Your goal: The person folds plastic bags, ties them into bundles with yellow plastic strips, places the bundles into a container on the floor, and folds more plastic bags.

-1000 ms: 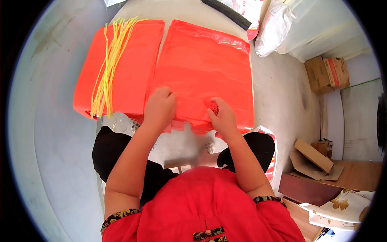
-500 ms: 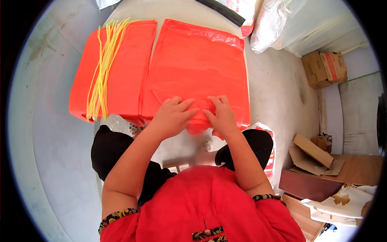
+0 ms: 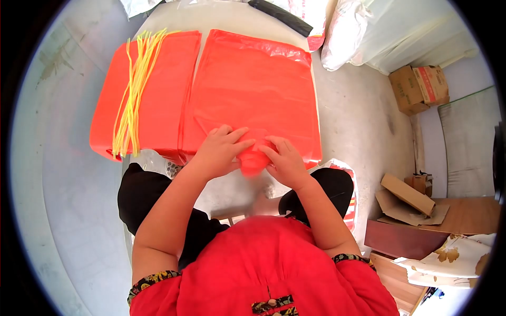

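A stack of thin red plastic bags point(image 3: 253, 84) lies in front of me. At its near edge a bunched, folded part of the top bag point(image 3: 253, 162) hangs over toward my lap. My left hand point(image 3: 223, 151) pinches this bunched plastic from the left, its fingers curled over the edge. From the right, my right hand point(image 3: 285, 160) grips the same gathered part between thumb and fingers. A second red stack point(image 3: 163, 89) stands beside it on the left, with a bundle of yellow ties point(image 3: 134, 95) laid across it.
A black roll point(image 3: 280, 17) and a white sack point(image 3: 345, 34) are beyond the stacks. Cardboard boxes point(image 3: 419, 89) stand on the right by the wall. Flattened cardboard point(image 3: 411, 203) rests on a wooden cabinet point(image 3: 403, 239) at the lower right.
My right hand has drawn in toward my left and slightly down. The plastic between them is more tightly gathered, and the view has shifted a little.
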